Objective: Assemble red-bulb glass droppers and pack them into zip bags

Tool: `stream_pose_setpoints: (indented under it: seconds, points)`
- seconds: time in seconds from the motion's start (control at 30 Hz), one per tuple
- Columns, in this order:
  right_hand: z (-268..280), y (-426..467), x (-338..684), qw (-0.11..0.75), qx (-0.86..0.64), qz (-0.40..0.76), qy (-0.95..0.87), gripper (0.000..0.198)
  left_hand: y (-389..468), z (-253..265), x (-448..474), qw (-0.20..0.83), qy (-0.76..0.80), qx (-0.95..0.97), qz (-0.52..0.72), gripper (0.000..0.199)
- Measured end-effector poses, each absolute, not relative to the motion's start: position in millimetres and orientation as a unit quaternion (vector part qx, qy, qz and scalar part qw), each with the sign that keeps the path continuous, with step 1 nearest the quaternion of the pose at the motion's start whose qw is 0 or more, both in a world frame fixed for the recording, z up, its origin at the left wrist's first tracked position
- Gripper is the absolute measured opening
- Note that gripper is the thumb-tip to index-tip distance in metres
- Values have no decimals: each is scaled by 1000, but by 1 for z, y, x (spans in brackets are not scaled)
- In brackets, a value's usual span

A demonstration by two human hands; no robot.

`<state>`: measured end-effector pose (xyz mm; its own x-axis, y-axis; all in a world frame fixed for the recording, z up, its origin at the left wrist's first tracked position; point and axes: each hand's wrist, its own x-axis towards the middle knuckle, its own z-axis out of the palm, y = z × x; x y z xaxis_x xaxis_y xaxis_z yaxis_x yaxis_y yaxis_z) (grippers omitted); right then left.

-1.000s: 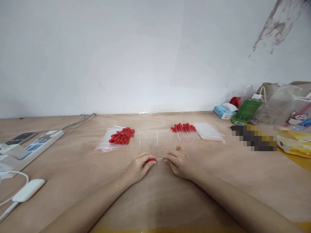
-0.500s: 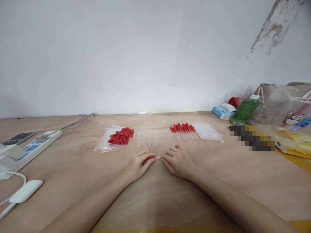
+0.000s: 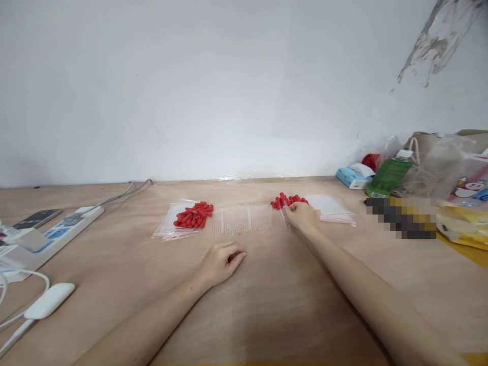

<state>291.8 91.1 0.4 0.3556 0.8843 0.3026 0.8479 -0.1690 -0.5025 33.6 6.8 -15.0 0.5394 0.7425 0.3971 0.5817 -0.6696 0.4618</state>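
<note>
The right hand reaches to the far right group of red-bulbed droppers, its fingers bent over their near edge; whether they grip 1 cannot be told. The left hand rests on the near side of the table, thumb and forefinger closed together, nothing visible between them.

The droppers lie side by side, so a brush of the right wrist or fingers could skew several or roll them into the row of thin tubes at their left. A dropper set down crosswise could nudge its neighbours. The loose red bulbs, heaped on the far left plastic bags, could tumble if the bags get tugged.

The blue tissue pack and green bottle carry print too small to read; no brand is legible.
</note>
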Motion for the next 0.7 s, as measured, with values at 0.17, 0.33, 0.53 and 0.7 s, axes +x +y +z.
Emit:
stream_pose_setpoints:
  seconds: [0.17,0.33,0.53,0.7]
  points:
    - [-7,101,288,307,-771,37,-557,28,6,-16,34,109,396,863,295,25]
    - [-8,96,283,329,-751,18,-572,26,5,-16,34,82,379,873,296,32]
    - [-4,86,257,218,-736,3,-641,27,4,-14,34,71,361,882,294,30]
    - [-2,88,246,168,-753,12,-636,30,2,-15,36,53,357,884,297,30]
